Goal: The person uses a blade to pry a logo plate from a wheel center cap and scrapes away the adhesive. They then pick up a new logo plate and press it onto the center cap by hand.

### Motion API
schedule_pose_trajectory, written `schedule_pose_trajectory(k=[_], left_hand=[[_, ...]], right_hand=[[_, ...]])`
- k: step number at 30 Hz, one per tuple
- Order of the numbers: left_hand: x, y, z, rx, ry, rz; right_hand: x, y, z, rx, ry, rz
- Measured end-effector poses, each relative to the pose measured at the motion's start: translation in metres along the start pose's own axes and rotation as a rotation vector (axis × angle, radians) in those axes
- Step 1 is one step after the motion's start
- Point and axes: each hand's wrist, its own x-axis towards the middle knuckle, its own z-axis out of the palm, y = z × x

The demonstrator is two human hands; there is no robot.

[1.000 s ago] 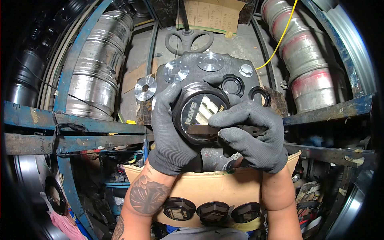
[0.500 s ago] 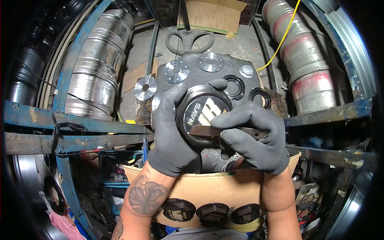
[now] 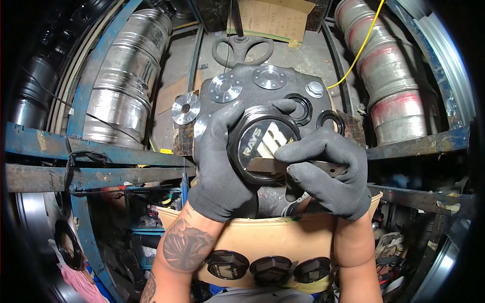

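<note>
In a dark grey glove, my left hand (image 3: 218,166) wraps round a black round cap (image 3: 263,144) marked RAYS, with thumb and fingertips on its rim. My right hand (image 3: 331,171), gloved too, pinches a flat dark metal blade (image 3: 267,165) between thumb and fingers. The blade lies across the lower part of the cap's face, where a pale patterned label shows. Behind the cap, a dark cloth (image 3: 242,76) bears silvery discs (image 3: 269,77), black rings (image 3: 331,122) and a silvery hexagonal cap (image 3: 314,90).
Near my body, several black caps (image 3: 228,264) sit along a cardboard box (image 3: 273,235). Stacked metal wheels stand left (image 3: 124,76) and right (image 3: 386,76). Blue metal rails (image 3: 40,146) run at the sides. A steering wheel (image 3: 243,50) lies beyond the cloth.
Both hands, the cap and the blade appear slightly further right in view, as does the background. The blade remains on the lower face of the cap.
</note>
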Motion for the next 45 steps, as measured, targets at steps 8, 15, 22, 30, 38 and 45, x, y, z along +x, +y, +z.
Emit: schedule_pose_trajectory(k=[8,15,22,30,38,45], left_hand=[[0.0,-0.005,-0.008,0.509,-0.026,0.209],[0.001,0.001,-0.005,0.047,-0.04,0.012],[0.0,-0.001,-0.001,0.075,0.047,0.002],[0.0,0.001,0.0,0.004,0.034,-0.072],[0.001,0.001,0.0,-0.056,0.029,-0.11],[-0.001,0.003,0.0,-0.071,0.108,-0.129]], right_hand=[[0.002,-0.003,0.003,-0.043,0.059,0.014],[0.001,-0.008,0.0,-0.019,0.043,0.08],[0.002,-0.002,-0.006,-0.088,-0.057,-0.072],[-0.001,-0.007,0.002,-0.014,0.031,0.012],[0.001,-0.004,0.002,0.003,0.03,-0.004],[0.003,-0.004,0.001,0.003,0.013,-0.031]])
